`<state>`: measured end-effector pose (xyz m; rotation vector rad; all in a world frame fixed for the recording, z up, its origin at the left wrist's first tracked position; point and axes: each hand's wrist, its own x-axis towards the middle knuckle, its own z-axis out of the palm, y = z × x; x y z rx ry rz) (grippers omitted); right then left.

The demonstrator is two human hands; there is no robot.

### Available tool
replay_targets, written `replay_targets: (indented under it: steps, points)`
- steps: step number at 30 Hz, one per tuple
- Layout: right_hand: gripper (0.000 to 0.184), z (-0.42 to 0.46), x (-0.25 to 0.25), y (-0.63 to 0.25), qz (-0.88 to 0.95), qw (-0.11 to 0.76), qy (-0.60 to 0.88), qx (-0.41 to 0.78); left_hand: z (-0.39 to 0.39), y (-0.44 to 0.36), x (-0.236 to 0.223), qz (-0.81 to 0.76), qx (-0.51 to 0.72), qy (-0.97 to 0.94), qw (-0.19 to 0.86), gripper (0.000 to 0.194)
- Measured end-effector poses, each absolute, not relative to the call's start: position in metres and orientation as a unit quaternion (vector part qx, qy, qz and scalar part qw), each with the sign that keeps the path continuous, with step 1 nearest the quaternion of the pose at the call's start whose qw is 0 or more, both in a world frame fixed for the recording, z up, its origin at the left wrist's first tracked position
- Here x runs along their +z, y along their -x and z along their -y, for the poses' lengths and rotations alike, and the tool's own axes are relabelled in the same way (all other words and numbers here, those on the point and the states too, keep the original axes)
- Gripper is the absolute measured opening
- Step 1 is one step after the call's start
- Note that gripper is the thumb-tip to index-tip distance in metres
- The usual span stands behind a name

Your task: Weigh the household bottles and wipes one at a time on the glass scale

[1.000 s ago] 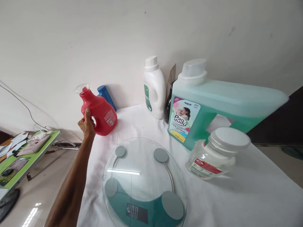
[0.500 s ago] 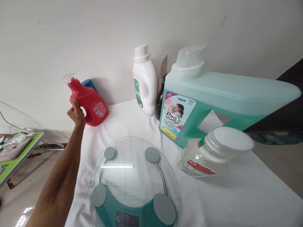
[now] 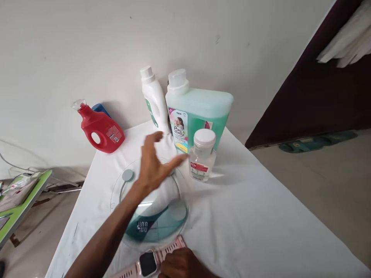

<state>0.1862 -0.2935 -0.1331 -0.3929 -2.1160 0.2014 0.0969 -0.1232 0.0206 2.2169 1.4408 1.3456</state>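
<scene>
My left hand (image 3: 155, 164) is open, fingers spread, in the air above the round glass scale (image 3: 174, 216) and pointing at a clear jar with a white lid (image 3: 203, 160). The fingertips are just short of the jar. My right hand (image 3: 185, 265) is at the bottom edge, its fingers curled against a pink-strapped watch (image 3: 147, 264) that lies at the scale's near rim. A red detergent bottle (image 3: 100, 129) stands alone at the far left of the white-covered table (image 3: 255, 220).
Behind the jar are a large green detergent jug (image 3: 203, 110) and a white bottle (image 3: 153, 98) by the wall. A blue bottle (image 3: 101, 109) sits behind the red one. A green folding table (image 3: 20, 199) is at left, a dark door (image 3: 315, 100) and slippers (image 3: 313, 141) at right.
My left hand has let go of the red bottle, which now stands on the table, and swung right over the scale towards the jar. My right hand and the watch have come into view.
</scene>
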Motion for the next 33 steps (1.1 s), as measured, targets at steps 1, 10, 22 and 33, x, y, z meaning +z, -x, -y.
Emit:
replay_targets:
  steps: [1, 10, 22, 33]
  points:
    - [0.046, 0.294, -0.131, -0.183, 0.857, 0.484, 0.159, 0.074, 0.134, -0.120, 0.018, -0.481, 0.419, -0.762, 0.111, 0.077]
    - [0.029, 0.303, -0.117, -0.189, 0.862, 0.480, 0.142, 0.076, 0.145, -0.186, 0.000, -0.623, 0.291, -0.716, 0.120, 0.052]
    - [0.036, 0.301, -0.113, -0.191, 0.882, 0.445, 0.144, 0.048, 0.170, -0.071, 0.048, -0.603, 0.444, -0.660, 0.058, 0.037]
    - [0.040, 0.301, -0.112, -0.192, 0.879, 0.453, 0.137, 0.060, 0.200, -0.027, 0.022, -0.684, 0.355, -0.637, 0.012, 0.038]
